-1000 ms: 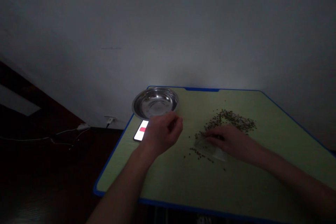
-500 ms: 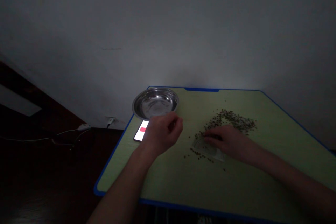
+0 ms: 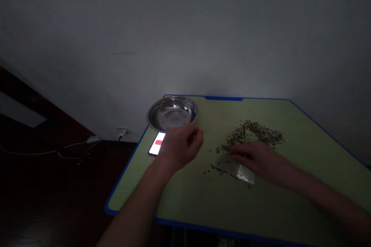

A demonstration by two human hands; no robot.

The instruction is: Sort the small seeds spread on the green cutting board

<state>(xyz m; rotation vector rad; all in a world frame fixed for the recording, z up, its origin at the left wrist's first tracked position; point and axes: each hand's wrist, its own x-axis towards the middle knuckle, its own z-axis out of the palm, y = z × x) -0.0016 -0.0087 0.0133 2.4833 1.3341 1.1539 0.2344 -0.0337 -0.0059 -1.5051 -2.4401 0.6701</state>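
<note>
The nearer right hand [image 3: 256,157] seems to pinch a clear, flat plastic bag [image 3: 245,173] nearside of its fingertips, small dark-brown seeds [image 3: 264,134] just beyond; the left hand [image 3: 183,143] curls, contents unclear.

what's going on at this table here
A person's right hand pinches the edge of a clear plastic bag beside small dark seeds scattered on the green table. The left hand is loosely curled, partly covering a lit phone from view; whether it holds anything is hidden. A steel basin sits behind the phone.
</note>
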